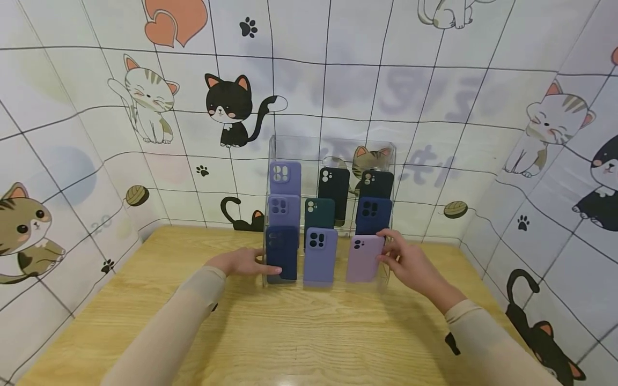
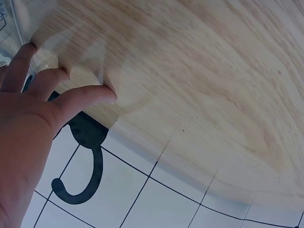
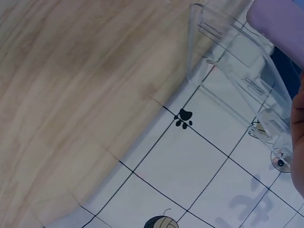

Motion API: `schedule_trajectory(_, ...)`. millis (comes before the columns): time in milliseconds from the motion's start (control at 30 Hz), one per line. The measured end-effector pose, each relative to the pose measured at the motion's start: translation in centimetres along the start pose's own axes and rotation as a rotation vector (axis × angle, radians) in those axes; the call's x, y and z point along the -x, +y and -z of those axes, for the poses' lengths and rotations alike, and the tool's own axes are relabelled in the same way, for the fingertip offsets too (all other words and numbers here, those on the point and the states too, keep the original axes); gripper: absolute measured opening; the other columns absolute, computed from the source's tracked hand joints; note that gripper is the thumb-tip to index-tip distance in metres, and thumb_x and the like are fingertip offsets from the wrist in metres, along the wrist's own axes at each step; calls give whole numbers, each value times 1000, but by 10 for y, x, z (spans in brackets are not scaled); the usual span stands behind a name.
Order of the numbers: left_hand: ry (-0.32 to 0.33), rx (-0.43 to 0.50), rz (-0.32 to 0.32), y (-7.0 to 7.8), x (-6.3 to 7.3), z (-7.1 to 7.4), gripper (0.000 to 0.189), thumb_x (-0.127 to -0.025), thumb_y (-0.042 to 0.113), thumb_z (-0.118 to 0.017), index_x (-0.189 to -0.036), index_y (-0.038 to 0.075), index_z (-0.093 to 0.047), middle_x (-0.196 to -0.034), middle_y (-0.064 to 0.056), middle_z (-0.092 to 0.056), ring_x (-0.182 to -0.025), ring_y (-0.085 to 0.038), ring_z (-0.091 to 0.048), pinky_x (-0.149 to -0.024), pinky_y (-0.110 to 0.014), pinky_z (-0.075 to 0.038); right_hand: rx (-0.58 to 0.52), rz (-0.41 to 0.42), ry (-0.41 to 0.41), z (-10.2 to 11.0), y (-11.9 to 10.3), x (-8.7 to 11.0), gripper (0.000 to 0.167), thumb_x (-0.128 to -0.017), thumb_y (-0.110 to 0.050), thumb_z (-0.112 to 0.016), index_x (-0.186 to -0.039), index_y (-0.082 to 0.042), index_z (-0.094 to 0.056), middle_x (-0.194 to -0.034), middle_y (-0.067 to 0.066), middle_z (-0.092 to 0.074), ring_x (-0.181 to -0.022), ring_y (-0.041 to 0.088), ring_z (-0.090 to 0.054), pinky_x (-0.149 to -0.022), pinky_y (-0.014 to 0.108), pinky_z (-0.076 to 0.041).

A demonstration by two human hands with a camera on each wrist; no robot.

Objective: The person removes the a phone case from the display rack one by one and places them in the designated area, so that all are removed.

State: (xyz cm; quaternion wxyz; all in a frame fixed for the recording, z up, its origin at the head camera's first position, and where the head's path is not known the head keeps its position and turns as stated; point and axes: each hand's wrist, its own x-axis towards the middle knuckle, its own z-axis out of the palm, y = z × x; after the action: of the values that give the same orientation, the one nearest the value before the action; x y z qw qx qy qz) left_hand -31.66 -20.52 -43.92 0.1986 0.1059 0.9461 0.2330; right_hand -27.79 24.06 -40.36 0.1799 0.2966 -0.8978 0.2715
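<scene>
A clear acrylic display rack [image 1: 333, 140] with stepped tiers stands on the table, carrying several upright phone cases. My left hand [image 1: 243, 261] holds the rack's lower left side, its thumb lying across the front of a navy phone case [image 1: 281, 246]. Seen from the left wrist, the left hand's fingers [image 2: 88, 94] are spread and slightly bent against clear plastic. My right hand [image 1: 409, 262] pinches the right edge of a pink-lilac phone case [image 1: 363, 262] on the front tier. Only part of that hand [image 3: 298, 142] enters the right wrist view, beside the case's corner.
A lavender phone case [image 1: 319, 260] stands between the hands in front. Behind are a dark green case [image 1: 319, 210], a black case [image 1: 334, 187], a blue case [image 1: 375, 210] and others. The wooden table [image 1: 309, 332] meets a cat-patterned tile backdrop [image 1: 309, 86].
</scene>
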Motion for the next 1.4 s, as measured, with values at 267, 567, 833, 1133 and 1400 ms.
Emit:
schedule_trajectory(267,-10,0,3,0,-5,0,124,-79,92,-63,-169,15,-31,-169,-18,-42,-158,-43,-38,-126,-63,-37,-74,47,37,10,-22,-14,58,-94,-2,-79,-144,-14,-50,-92,4,-81,-63,8,-66,-53,24,-49)
schedule_trajectory(567,-5,6,13,0,-3,0,125,-78,93,-63,-170,15,-30,-169,-18,-42,-158,-43,-38,-126,-64,-36,-256,-89,-77,-2,-60,-30,60,-94,-4,-79,-146,-20,-53,-95,7,-82,-73,8,-73,-62,26,-52)
schedule_trajectory(833,-7,4,4,3,-1,1,123,-79,92,-63,-169,15,-31,-169,-20,-41,-158,-46,-37,-125,-67,-35,-524,-273,-229,-33,-88,-31,62,-94,-3,-79,-148,-21,-54,-98,10,-82,-94,31,-80,-78,32,-60)
schedule_trajectory(1133,4,-20,-18,6,1,3,115,-83,87,-64,-168,14,-35,-166,-22,-45,-156,-47,-40,-124,-67,-36,-673,-394,-337,-82,-110,-29,62,-91,-3,-83,-144,-20,-56,-94,10,-83,-91,19,-78,-76,32,-52)
schedule_trajectory(1400,2,3,-6,1,-4,-1,119,-81,90,-63,-168,14,-34,-167,-21,-44,-156,-46,-41,-124,-67,-37,-700,-508,-402,-128,-129,-23,60,-81,4,-88,-133,-16,-65,-78,10,-76,-66,15,-69,-61,28,-50)
